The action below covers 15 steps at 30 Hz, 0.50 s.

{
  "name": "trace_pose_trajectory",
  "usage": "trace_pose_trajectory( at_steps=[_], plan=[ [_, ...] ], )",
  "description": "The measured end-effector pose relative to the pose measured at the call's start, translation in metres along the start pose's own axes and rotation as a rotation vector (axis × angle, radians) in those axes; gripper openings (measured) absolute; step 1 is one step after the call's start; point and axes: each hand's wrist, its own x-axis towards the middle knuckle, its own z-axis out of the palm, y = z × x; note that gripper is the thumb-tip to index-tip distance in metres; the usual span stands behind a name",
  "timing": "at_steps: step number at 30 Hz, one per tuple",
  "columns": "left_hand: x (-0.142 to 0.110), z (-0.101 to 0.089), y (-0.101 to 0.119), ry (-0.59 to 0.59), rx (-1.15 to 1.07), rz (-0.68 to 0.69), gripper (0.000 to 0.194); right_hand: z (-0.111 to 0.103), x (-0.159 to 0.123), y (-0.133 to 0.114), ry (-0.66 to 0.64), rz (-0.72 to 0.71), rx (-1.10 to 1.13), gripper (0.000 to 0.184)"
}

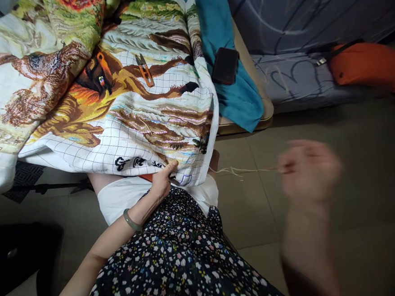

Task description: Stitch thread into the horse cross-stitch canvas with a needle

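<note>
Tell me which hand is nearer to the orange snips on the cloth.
Left. The left hand grips the cloth's near edge, on the person's side of the snips; the blurred right hand is farther off, right of the cloth.

Floor [250, 225]: grey-brown, tiled, thin straight joints
Sofa [296, 17]: grey, with dark and pale looping lines
Table [265, 105]: tan, round-cornered, beside the sofa
Light: dim, fading toward the right edge
</note>
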Motion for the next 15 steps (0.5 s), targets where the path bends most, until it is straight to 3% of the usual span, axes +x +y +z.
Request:
trace_pose_trajectory(
  at_steps=[2,4,6,8,15],
  plan=[
    [-0.003,0.002,0.003,-0.009,0.01,-0.018,0.055,0.041,-0.024,-0.005,-0.28,0.094,0.159,0.025],
    [-0.005,0.003,0.005,-0.014,0.03,-0.043,0.051,0.081,-0.048,-0.011,-0.528,0.061,0.18,0.027],
    [-0.006,0.004,0.007,-0.005,0.049,-0.068,0.048,0.109,-0.063,-0.016,-0.55,-0.014,0.125,0.027],
    [-0.006,0.003,0.007,0.003,0.06,-0.066,0.047,0.122,-0.067,-0.018,-0.523,-0.038,0.086,0.026],
    [-0.005,0.001,0.004,0.001,0.069,-0.05,0.046,0.122,-0.058,-0.019,-0.52,-0.004,0.074,0.025]
  ],
)
